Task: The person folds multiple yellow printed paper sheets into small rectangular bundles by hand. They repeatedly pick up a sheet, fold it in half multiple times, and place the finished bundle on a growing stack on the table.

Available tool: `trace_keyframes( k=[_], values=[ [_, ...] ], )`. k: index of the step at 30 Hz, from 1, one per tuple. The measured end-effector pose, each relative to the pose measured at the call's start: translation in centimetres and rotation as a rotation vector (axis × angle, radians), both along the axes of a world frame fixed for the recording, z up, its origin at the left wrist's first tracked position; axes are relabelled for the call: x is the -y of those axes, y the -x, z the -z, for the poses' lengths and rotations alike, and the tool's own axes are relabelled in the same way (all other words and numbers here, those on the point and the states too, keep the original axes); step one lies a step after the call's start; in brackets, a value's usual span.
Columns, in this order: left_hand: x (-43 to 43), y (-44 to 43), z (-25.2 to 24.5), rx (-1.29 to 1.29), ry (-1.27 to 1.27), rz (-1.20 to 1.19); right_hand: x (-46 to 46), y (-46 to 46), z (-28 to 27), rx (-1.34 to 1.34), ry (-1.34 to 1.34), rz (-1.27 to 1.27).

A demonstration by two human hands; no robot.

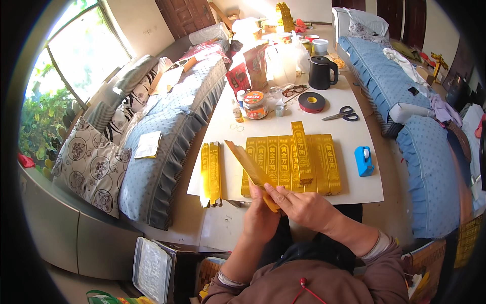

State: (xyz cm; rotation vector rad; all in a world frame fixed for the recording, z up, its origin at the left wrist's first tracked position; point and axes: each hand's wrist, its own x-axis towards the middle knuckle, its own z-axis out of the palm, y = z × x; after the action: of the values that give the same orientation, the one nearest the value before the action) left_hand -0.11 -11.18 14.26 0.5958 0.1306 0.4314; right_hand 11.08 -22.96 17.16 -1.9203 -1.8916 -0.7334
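Observation:
Above the table's near edge, my left hand (259, 216) and my right hand (303, 209) both grip one gold paper box (248, 165), held at a slant with its far end up and to the left. My right fingers lie across its near end. Behind it, a row of upright-printed gold boxes (273, 152) lies side by side on the white table (220, 129). One more gold box (302, 154) rests on top of that row. To the left is a small stack of flattened gold cartons (211, 173), with flaps showing at the near end.
A blue tape dispenser (364, 161) stands at the right. Farther back are scissors (343, 114), a black tape roll (311, 102), a lidded jar (255, 105) and a black kettle (322, 72). Blue-covered sofas (163, 152) flank the table. A clear plastic container (152, 269) sits low at left.

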Motion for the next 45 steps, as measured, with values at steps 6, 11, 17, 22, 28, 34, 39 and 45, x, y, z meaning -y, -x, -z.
trace_keyframes(
  k=[6, 11, 17, 22, 28, 34, 39, 45],
  values=[
    [0.4, -1.2, -0.4, -0.214, 0.044, -0.046, 0.2, 0.2, -0.2, -0.001, -0.02, 0.022],
    [-2.8, -1.7, -0.1, -0.246, 0.119, -0.269, 0.5, 1.1, 0.5, -0.017, -0.078, -0.001],
    [-5.6, -2.4, -1.0, -0.251, 0.012, -0.447, 2.2, 1.5, 1.3, -0.043, -0.147, -0.052],
    [-8.1, -2.2, -0.9, -0.133, -0.098, -0.604, 2.7, 1.4, 1.9, -0.308, -0.037, -0.164],
    [-5.3, -0.3, -3.2, -0.298, -0.452, -0.462, 1.3, 0.1, 1.1, -1.246, 0.081, -0.177],
    [-2.6, 1.3, -4.8, -0.251, -0.435, -0.368, -4.1, 1.4, -0.2, -1.769, 0.047, -0.306],
    [-6.7, 3.0, -6.1, -0.224, -0.37, -0.592, -3.7, 4.1, 2.9, -1.859, 0.289, -0.197],
    [-8.8, 3.8, -3.9, -0.237, -0.431, -0.512, -0.3, 5.8, 7.7, -1.571, 0.592, -0.021]
  ],
)
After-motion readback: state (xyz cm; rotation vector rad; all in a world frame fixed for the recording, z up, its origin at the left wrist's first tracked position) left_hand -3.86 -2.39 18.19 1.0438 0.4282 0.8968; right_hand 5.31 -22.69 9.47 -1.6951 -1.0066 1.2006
